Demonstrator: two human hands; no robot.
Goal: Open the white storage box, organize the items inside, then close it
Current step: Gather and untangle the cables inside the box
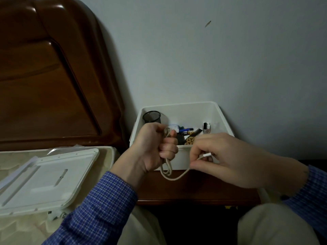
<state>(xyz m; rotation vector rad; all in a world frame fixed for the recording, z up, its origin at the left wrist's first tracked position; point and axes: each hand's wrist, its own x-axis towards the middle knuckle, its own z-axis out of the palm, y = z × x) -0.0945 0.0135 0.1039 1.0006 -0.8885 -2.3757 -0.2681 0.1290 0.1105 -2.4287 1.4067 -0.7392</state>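
Box: white storage box (178,159) open on dark wooden nightstand (194,188), against wall
Lid: lid (44,179) off, lying on bed well left of box
Cable: pale cable (168,169) in loops just in front of box's near wall
Risk: likely loops slipping and uncoiling if fist loosens; plug end could snag box rim
Left hand: left hand (155,147) fisted around bunched loops
Right hand: right hand (228,156) pinching cable's free end near white plug (207,154)
Inside box: black mesh cup (151,117), small bottle (206,128), mixed clutter
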